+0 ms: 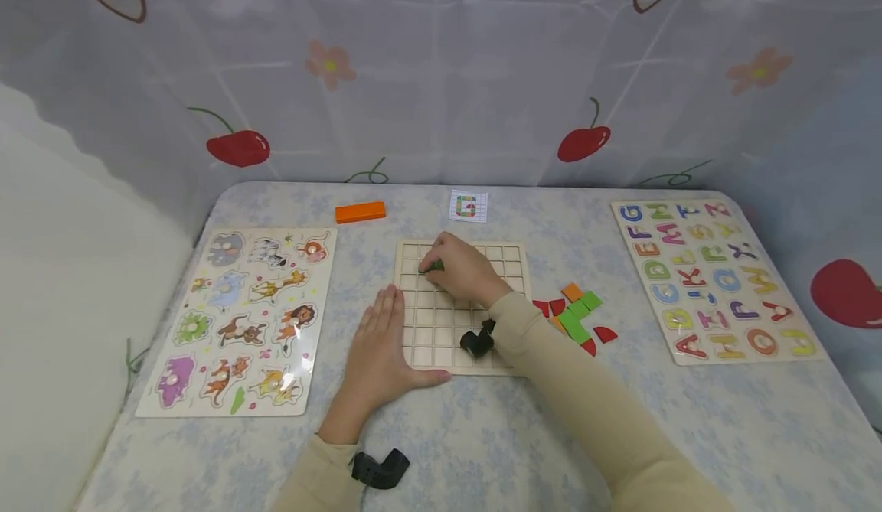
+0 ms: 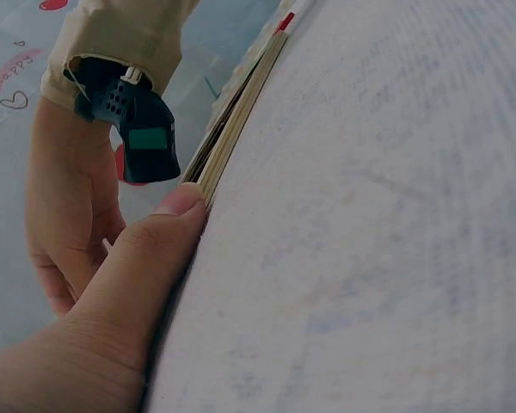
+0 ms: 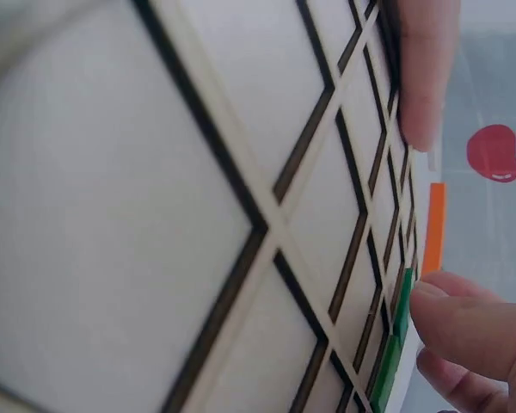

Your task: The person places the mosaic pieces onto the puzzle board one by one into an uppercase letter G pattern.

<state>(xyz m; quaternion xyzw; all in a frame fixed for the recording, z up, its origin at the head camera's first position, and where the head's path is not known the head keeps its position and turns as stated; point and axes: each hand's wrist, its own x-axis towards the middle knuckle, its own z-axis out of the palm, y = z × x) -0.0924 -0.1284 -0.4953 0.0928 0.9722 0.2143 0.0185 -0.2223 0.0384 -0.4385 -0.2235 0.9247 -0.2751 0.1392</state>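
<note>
Pinching a small green piece (image 1: 434,266) in my right hand (image 1: 463,269), I am setting it into a cell near the far left corner of the grid board (image 1: 513,263); in the right wrist view the fingertips (image 3: 464,314) are curled against the green piece (image 3: 398,331) right at the board's surface. My left hand (image 1: 377,351) is lying flat with fingers straight, gripping nothing, pressing on the board's near left edge, the thumb (image 2: 159,249) running along the near rim to steady it.

I am judging this as the placing step: the piece is at the board but I cannot tell whether it is fully seated. The next move is calling for squaring the piece to the grid lines and pressing it down level.

Working outward, the spare pieces (image 1: 575,317), red, green and orange, are lying just beside the board's right edge, within easy reach. An orange block (image 1: 360,212) and a pattern card (image 1: 468,207) are sitting beyond the board's far edge. The animal puzzle (image 1: 241,317) on the left and the letter puzzle (image 1: 713,278) on the right are well apart from the board, leaving bare tabletop (image 1: 482,435) between for my arms to be moving in.
</note>
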